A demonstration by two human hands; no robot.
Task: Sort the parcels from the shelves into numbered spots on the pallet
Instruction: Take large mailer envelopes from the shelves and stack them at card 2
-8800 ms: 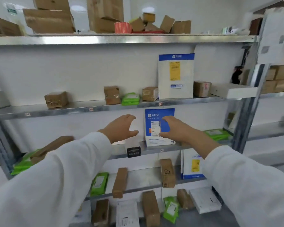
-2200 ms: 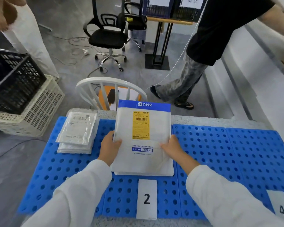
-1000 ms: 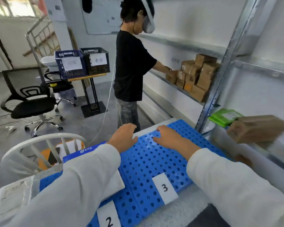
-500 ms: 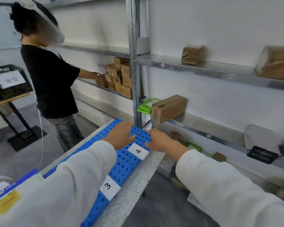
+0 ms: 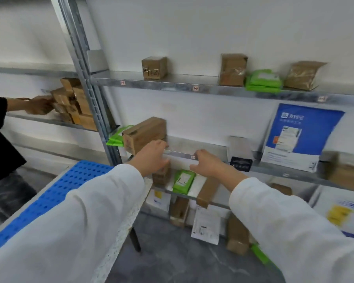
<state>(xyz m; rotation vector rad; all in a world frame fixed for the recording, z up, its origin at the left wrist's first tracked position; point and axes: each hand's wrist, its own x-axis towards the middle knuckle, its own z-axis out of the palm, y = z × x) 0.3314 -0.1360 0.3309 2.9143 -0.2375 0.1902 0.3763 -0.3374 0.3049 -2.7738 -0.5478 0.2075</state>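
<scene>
Left of the post: another person's hand on a stack of brown boxes, print unreadable. Pallet sits low, left of the post, blue and perforated, its near corner just beside the post's foot.

Just right of the post, mid shelf: green packs, then a brown box lying flat, dark print on its end too blurred to read.

My left hand is right of the post, below that box's front edge. Fingers loosely spread, gripping nothing; can't tell if they touch the box. My right hand is further right at the shelf lip, fingers loosely bent, also holding nothing.

Upper shelf, right of the post: small box with a dark scrawl on its taped face, illegible. Shelf tags carry red marks, unreadable.

Further right, mid shelf: black tag, white text blurred. Then a blue mailer standing against the wall, with a white logo, a line of characters and a shipping label, all too soft to read.

Far right and low: white mailer, yellow label, blue stripe.
</scene>
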